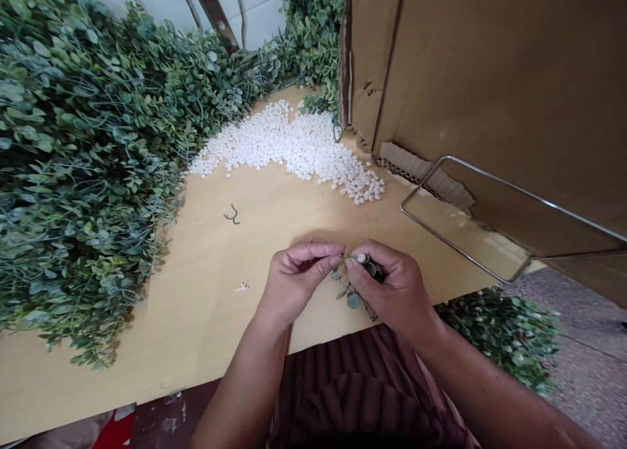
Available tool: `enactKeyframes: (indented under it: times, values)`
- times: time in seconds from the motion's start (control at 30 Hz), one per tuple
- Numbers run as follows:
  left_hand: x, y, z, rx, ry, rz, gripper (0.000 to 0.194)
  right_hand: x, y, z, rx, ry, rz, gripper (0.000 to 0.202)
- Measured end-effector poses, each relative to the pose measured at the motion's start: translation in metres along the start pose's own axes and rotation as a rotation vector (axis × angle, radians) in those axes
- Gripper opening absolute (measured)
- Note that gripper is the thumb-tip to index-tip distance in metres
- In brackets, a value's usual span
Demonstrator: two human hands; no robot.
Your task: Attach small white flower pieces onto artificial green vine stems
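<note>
Near the table's front edge, my right hand (392, 276) is closed around a green leafy sprig (353, 299), whose leaves hang below the fingers. A small white piece (361, 258) shows between its thumb and forefinger. Close beside it on the left, my left hand (306, 272) has thumb and forefinger pinched together at the sprig's tip. What that pinch holds is too small to tell. Beyond the hands, many small white pieces (294, 142) lie heaped on the tan tabletop (196, 259).
Piled artificial greenery (88, 142) covers the left side. A large cardboard box (490, 83) stands at the back right, with a metal wire frame (470, 253) before it. A green stem scrap (232, 215) and a white scrap (243, 286) lie left. More greenery (504, 338) sits below right.
</note>
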State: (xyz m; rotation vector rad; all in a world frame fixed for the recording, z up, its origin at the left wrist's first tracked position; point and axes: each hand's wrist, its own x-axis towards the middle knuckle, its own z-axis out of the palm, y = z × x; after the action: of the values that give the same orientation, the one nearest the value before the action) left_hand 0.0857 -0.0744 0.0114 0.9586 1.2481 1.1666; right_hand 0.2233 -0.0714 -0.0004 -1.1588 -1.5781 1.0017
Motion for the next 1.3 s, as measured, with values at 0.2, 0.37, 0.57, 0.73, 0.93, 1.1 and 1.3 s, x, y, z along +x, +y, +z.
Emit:
enactKeyframes:
  times: [0.2, 0.37, 0.57, 0.73, 0.93, 1.1, 1.3]
  values:
    - [0.0008, 0.0003, -0.0004, 0.014, -0.011, 0.003, 0.011, -0.0003, 0.0012, -0.0003, -0.014, -0.003, -0.002, 0.019]
    - [0.0009, 0.0006, -0.0008, 0.03, -0.019, 0.019, 0.011, 0.0002, 0.0014, 0.0, -0.001, -0.004, 0.006, 0.019]
    - [0.0011, 0.0003, -0.0017, 0.05, -0.024, 0.037, 0.011, 0.0, 0.0007, 0.0001, 0.008, -0.001, 0.007, 0.018]
    - [0.001, 0.0005, -0.0023, 0.033, -0.059, 0.041, 0.009, -0.0004, 0.0013, -0.0001, -0.005, 0.0, 0.004, 0.018]
    - [0.0021, 0.0011, -0.0029, 0.053, -0.076, 0.034, 0.006, 0.0009, 0.0008, -0.0005, -0.012, -0.024, 0.007, 0.018]
    - [0.0023, 0.0008, -0.0031, 0.047, -0.096, 0.037, 0.005, 0.0005, 0.0015, 0.0006, -0.007, -0.028, 0.005, 0.017]
    - [0.0042, -0.0019, 0.0019, 0.039, -0.079, 0.015, 0.01, 0.0006, 0.0024, 0.0013, -0.019, -0.024, 0.017, 0.017]
